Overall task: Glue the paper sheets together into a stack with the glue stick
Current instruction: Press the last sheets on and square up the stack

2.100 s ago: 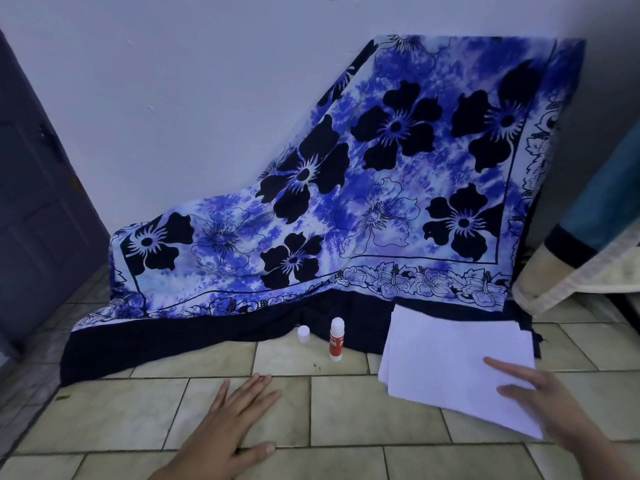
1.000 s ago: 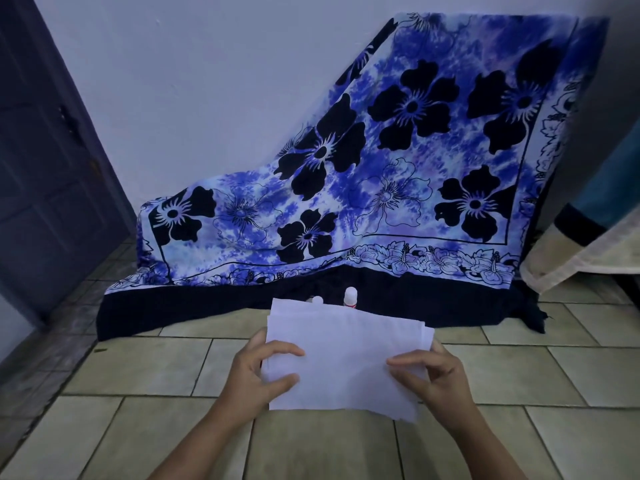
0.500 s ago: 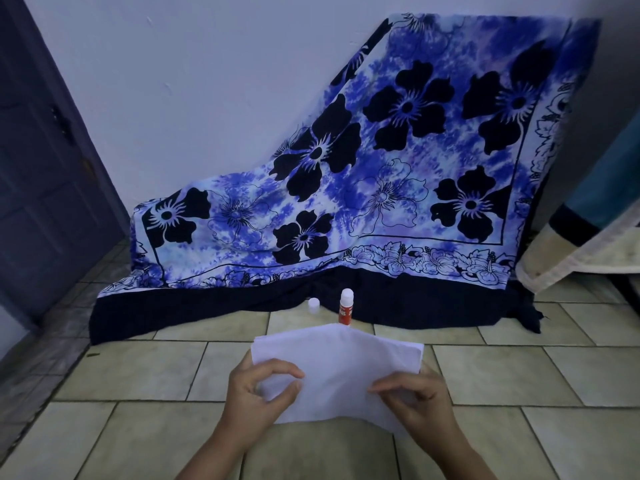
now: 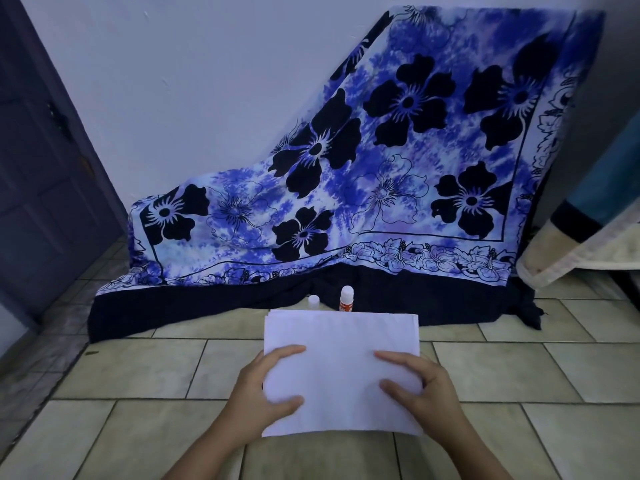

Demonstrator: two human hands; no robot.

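One paper stack (image 4: 341, 341), one glue stick (image 4: 346, 300), one cap (image 4: 313, 301).

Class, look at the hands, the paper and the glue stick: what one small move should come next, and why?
Probably lay the paper sheets flat on the tiles: both the left hand and right hand grip them, while the glue stick stands untouched behind.
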